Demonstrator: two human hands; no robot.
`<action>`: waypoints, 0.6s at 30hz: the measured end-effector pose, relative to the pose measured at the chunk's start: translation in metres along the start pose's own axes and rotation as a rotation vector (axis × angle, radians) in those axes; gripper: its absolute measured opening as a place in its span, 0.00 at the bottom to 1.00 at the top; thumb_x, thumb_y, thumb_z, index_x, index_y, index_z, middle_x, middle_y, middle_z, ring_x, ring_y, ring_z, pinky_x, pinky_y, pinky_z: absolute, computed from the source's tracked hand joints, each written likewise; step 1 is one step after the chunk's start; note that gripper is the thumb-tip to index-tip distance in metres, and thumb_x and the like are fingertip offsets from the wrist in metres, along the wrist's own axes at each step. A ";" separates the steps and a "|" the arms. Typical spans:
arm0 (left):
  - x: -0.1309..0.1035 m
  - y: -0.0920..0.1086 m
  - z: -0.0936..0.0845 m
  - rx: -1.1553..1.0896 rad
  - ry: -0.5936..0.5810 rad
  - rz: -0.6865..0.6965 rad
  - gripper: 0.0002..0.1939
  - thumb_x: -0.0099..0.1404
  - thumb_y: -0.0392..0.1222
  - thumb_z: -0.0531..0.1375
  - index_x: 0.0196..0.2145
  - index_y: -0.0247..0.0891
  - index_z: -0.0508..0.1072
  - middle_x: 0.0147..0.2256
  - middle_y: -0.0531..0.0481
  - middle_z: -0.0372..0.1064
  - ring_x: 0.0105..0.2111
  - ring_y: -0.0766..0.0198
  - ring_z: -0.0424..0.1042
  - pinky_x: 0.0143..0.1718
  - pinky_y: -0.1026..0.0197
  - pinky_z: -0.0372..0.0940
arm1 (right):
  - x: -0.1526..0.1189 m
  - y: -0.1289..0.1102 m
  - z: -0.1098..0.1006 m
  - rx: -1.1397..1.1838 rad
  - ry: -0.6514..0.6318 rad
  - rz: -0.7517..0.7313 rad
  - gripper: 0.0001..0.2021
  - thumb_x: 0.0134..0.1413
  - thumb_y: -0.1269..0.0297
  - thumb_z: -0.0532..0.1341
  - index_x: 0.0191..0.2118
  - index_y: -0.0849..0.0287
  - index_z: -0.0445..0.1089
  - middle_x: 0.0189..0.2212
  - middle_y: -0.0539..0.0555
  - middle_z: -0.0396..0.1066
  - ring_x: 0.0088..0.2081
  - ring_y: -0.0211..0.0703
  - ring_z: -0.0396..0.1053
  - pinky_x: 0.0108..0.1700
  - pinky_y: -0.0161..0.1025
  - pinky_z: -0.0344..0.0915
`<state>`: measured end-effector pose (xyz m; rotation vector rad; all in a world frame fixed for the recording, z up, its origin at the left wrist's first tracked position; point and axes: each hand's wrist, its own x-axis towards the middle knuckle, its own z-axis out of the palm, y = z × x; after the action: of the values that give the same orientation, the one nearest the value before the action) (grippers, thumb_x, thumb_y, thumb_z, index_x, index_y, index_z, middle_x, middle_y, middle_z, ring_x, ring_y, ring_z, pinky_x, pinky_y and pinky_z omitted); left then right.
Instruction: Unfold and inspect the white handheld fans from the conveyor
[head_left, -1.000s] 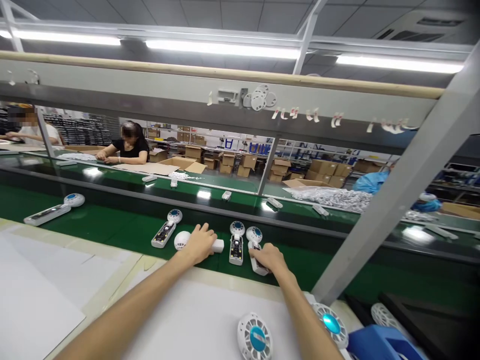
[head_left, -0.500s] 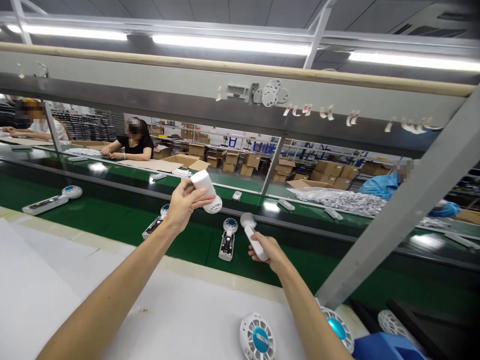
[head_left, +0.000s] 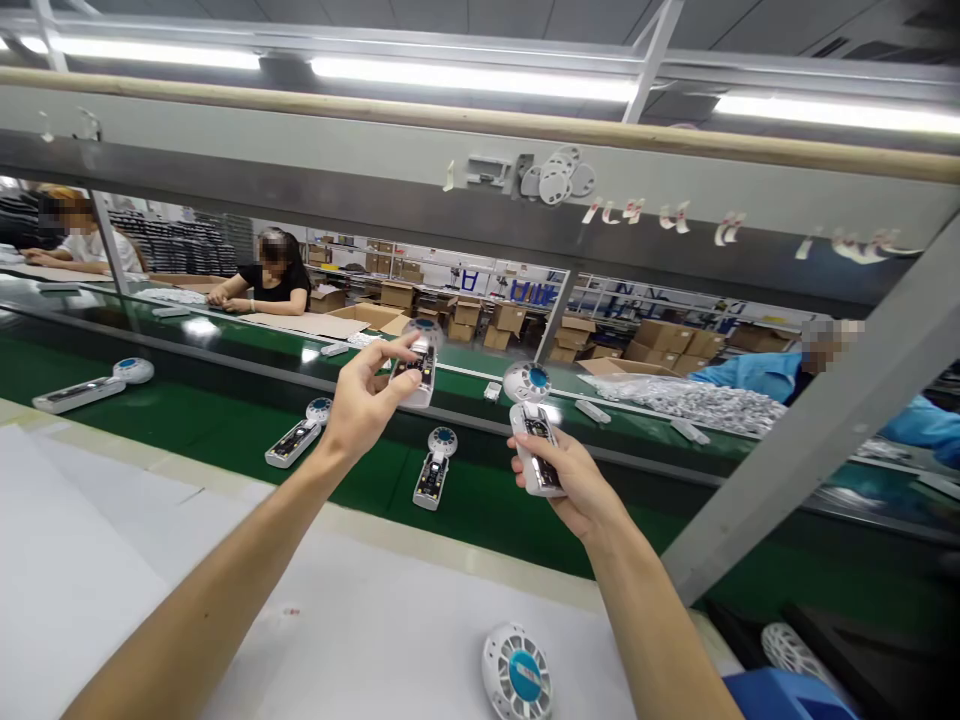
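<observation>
My left hand holds a white handheld fan body up over the green conveyor belt, its open circuit side facing me. A second fan body with a round blue-centred head sits in my right hand, also with its open side toward me. Two more open fan bodies lie on the belt below: one between my hands and one to the left of my left wrist.
A round white fan grille lies on the white table near me. Another fan body rests far left on the belt. A grey slanted post stands at right. People work at the far side; cardboard boxes stand behind.
Both hands picked fan bodies up from the belt, raised them and turned them so their open sides face me. The other bodies on the belt drifted left.
</observation>
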<state>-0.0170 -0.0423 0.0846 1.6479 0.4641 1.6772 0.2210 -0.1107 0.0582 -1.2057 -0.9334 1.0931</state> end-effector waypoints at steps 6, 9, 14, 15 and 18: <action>-0.007 0.009 0.013 -0.515 -0.130 -0.502 0.39 0.55 0.32 0.65 0.63 0.40 0.59 0.55 0.42 0.69 0.49 0.56 0.74 0.52 0.52 0.70 | -0.010 -0.012 0.006 0.161 0.019 -0.029 0.11 0.50 0.62 0.61 0.39 0.61 0.68 0.30 0.54 0.73 0.23 0.39 0.69 0.22 0.34 0.68; -0.013 0.007 0.019 -0.664 -0.246 -0.624 0.31 0.53 0.30 0.63 0.56 0.34 0.67 0.46 0.43 0.74 0.45 0.60 0.75 0.52 0.59 0.69 | -0.014 -0.014 0.002 0.184 -0.040 -0.108 0.17 0.45 0.65 0.59 0.44 0.59 0.68 0.34 0.54 0.74 0.26 0.42 0.71 0.26 0.37 0.71; -0.021 0.005 0.028 -0.750 -0.196 -0.699 0.26 0.56 0.30 0.61 0.53 0.39 0.69 0.52 0.45 0.72 0.50 0.56 0.74 0.52 0.56 0.71 | -0.021 -0.020 -0.002 0.105 -0.084 -0.222 0.23 0.43 0.68 0.59 0.50 0.56 0.66 0.38 0.52 0.74 0.32 0.43 0.74 0.32 0.40 0.74; -0.022 0.006 0.030 -0.751 -0.180 -0.697 0.25 0.58 0.30 0.61 0.53 0.40 0.68 0.54 0.45 0.71 0.51 0.56 0.74 0.51 0.56 0.72 | -0.023 -0.021 -0.001 0.081 -0.074 -0.231 0.24 0.43 0.68 0.59 0.51 0.56 0.65 0.39 0.52 0.74 0.32 0.43 0.74 0.33 0.40 0.74; -0.025 0.009 0.034 -0.735 -0.202 -0.689 0.24 0.60 0.34 0.63 0.54 0.42 0.66 0.56 0.45 0.69 0.46 0.57 0.77 0.42 0.58 0.75 | -0.029 -0.026 0.002 0.019 -0.051 -0.241 0.28 0.44 0.68 0.60 0.55 0.54 0.63 0.41 0.52 0.74 0.34 0.42 0.74 0.34 0.39 0.75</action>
<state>0.0110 -0.0741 0.0772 0.9382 0.2253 0.9732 0.2155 -0.1392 0.0844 -1.0237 -1.0747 0.9405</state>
